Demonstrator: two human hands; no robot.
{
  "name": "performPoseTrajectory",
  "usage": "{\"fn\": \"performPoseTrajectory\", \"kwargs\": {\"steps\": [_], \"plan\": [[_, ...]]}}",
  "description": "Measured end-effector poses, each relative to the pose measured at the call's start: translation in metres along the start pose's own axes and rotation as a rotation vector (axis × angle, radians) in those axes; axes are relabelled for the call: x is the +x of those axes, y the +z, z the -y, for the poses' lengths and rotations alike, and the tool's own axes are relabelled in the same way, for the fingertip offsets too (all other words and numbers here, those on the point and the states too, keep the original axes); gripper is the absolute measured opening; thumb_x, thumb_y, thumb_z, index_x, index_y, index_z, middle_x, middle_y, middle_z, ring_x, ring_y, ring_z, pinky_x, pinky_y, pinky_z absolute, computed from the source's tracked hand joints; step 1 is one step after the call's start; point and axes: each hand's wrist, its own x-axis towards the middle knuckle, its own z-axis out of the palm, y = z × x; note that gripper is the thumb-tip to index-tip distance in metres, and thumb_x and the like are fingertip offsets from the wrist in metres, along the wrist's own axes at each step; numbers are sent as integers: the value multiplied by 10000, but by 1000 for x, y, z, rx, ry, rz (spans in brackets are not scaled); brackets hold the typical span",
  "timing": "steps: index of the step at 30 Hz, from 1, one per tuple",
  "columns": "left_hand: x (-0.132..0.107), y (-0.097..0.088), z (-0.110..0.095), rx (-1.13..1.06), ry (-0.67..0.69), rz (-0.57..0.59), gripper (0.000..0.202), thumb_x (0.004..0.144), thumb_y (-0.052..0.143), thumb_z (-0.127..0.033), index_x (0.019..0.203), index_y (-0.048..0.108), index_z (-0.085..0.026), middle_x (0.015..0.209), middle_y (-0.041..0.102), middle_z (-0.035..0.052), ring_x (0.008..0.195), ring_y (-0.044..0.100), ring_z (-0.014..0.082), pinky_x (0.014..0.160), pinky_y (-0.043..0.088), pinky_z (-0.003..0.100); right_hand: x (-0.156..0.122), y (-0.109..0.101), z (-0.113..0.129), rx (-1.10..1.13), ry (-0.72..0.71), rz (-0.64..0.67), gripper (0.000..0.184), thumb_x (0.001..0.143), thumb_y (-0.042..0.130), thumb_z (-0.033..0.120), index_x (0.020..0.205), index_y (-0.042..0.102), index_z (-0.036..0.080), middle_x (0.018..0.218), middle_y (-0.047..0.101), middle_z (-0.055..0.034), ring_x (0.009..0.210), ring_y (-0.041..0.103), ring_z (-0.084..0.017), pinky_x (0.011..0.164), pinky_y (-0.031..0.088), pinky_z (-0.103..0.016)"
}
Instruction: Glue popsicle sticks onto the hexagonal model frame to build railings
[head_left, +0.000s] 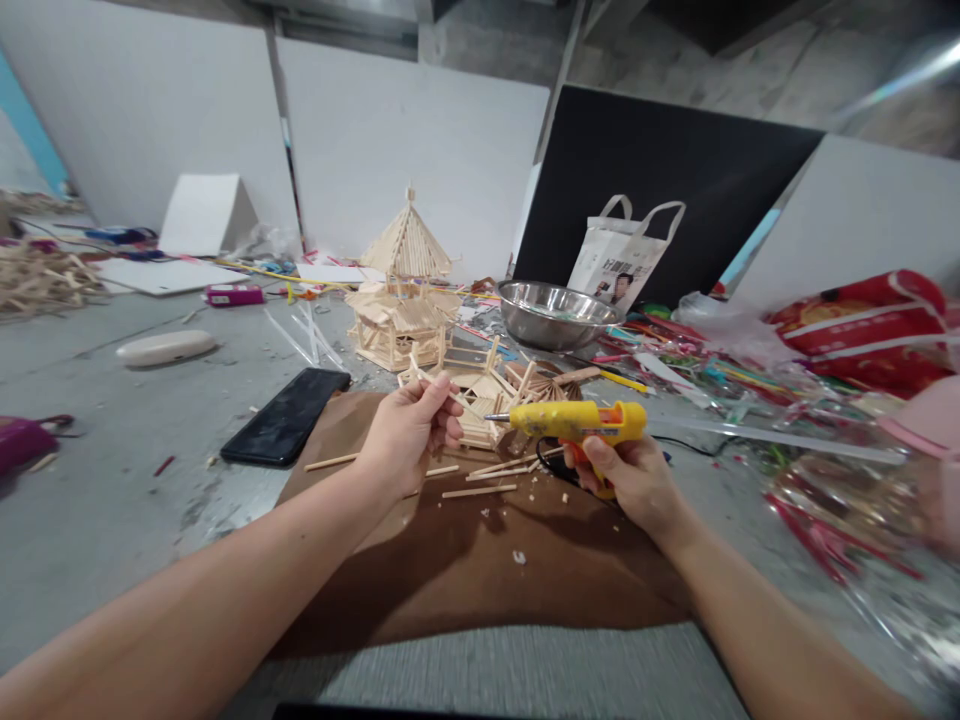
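My left hand (409,430) is closed in a pinch on a thin wooden stick (459,399) that points toward the glue gun's tip. My right hand (626,478) grips a yellow hot glue gun (574,421), its nozzle aimed left at the stick. Both hands hover over a brown mat (480,560) strewn with loose sticks (480,490). Just behind them lies a small stick-built roof section (480,395), and farther back stands a wooden stick pagoda model (405,290).
A black phone (287,415) lies left of the mat. A steel bowl (555,312) and a white paper bag (622,250) sit behind. Red packaging (862,325) and colourful litter crowd the right side. A white oval object (165,347) and a stick pile (37,275) lie far left.
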Motion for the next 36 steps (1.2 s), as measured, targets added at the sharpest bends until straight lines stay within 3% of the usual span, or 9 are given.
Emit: {"fn": "performPoseTrajectory", "kwargs": {"steps": [12, 36], "plan": [[-1, 0, 0, 6, 23, -8, 185, 703, 575, -297, 696, 502, -127, 518, 522, -36, 367, 468, 47, 336, 393, 155, 0, -1, -2, -1, -24, 12, 318, 697, 538, 457, 603, 527, 154, 478, 491, 13, 361, 409, -64, 333, 300, -197], [0, 1, 1, 40, 65, -72, 244, 649, 626, -317, 618, 473, -128, 491, 538, -34, 348, 485, 59, 322, 403, 162, -1, 4, 2, 29, -34, -14, 288, 655, 581, 466, 610, 549, 183, 477, 496, 19, 347, 396, -63, 313, 299, -201]]}}
